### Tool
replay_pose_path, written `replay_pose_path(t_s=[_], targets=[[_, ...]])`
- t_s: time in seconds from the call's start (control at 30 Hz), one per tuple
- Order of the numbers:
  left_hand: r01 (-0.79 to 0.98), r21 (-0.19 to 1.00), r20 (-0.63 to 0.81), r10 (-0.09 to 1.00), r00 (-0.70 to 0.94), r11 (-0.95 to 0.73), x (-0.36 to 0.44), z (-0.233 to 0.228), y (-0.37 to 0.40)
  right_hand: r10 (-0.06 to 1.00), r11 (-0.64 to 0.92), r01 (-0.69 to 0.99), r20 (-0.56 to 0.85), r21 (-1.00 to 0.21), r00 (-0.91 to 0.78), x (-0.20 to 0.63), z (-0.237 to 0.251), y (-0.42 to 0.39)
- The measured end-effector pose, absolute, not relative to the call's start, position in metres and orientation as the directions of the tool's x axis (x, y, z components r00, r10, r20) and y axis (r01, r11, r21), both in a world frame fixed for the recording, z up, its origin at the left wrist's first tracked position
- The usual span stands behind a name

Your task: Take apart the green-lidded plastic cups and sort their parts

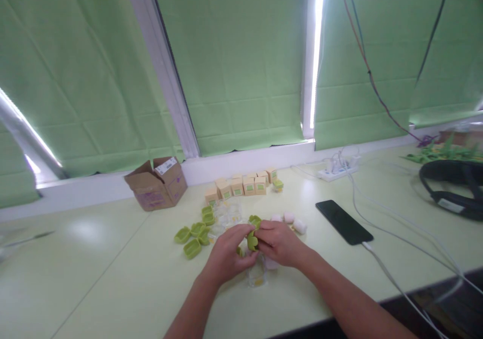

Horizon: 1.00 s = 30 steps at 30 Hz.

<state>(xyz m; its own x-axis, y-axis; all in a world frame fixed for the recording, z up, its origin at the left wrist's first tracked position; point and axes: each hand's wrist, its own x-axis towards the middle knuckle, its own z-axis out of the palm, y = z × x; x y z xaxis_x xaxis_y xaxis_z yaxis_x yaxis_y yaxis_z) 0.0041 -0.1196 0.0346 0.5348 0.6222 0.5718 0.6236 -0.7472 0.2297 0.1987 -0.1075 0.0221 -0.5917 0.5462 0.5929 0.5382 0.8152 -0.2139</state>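
Observation:
My left hand [229, 254] and my right hand [281, 242] meet above the near middle of the table, with fingers closed around a small green lid [252, 241]. Just below them stands a clear plastic container [258, 274] with a yellow spot at its bottom. Another green piece [255, 221] shows behind my fingers. To the left lie several loose green lids [192, 248], beside a cluster of clear containers [226, 212]. Several white, roll-like pieces [300, 226] rest right of my right hand. What sits under my palms is partly hidden.
Small tan boxes [237, 186] form a row at the back, with a green-lidded clear container [278, 185] at its right end. An opened cardboard box [156, 184] stands back left. A black phone [344, 222] on a white cable, a power strip [337, 170] and a black headset-like band [453, 198] lie right.

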Motion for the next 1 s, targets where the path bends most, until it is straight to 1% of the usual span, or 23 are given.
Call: replay_pose_path(t_s=[0.17,0.3,0.43,0.5,0.63,0.7,0.8,0.9,1.0], targets=[[0.640,0.221,0.569,0.630,0.529,-0.736,0.004,0.036,-0.120,0.551,0.821,0.505,0.598,-0.265,-0.582,0.200,0.027,-0.111],[0.664,0.231,0.578,0.649,0.494,-0.711,0.005,0.040,-0.122,0.568,0.818,0.443,0.638,-0.368,-0.520,0.204,0.035,-0.114],[0.713,0.232,0.588,0.679,0.439,-0.661,0.000,0.038,-0.120,0.639,0.769,0.368,0.646,-0.522,-0.418,0.209,0.041,-0.117],[0.744,0.241,0.604,0.697,0.388,-0.623,-0.005,0.037,-0.117,0.685,0.728,0.352,0.644,-0.589,-0.340,0.212,0.043,-0.116],[0.804,0.260,0.629,0.725,0.280,-0.535,-0.011,0.040,-0.115,0.767,0.622,0.412,0.624,-0.666,-0.150,0.221,0.044,-0.108],[0.829,0.264,0.631,0.739,0.238,-0.492,-0.011,0.042,-0.114,0.789,0.570,0.485,0.607,-0.664,-0.095,0.228,0.043,-0.101],[0.866,0.268,0.613,0.768,0.185,-0.422,-0.012,0.044,-0.113,0.824,0.479,0.632,0.560,-0.609,-0.084,0.241,0.038,-0.091],[0.901,0.265,0.592,0.796,0.129,-0.343,-0.015,0.042,-0.111,0.887,0.361,0.765,0.449,-0.533,-0.106,0.253,0.032,-0.084],[0.915,0.275,0.572,0.815,0.092,-0.296,-0.021,0.040,-0.106,0.933,0.272,0.843,0.342,-0.464,-0.113,0.261,0.029,-0.082]])
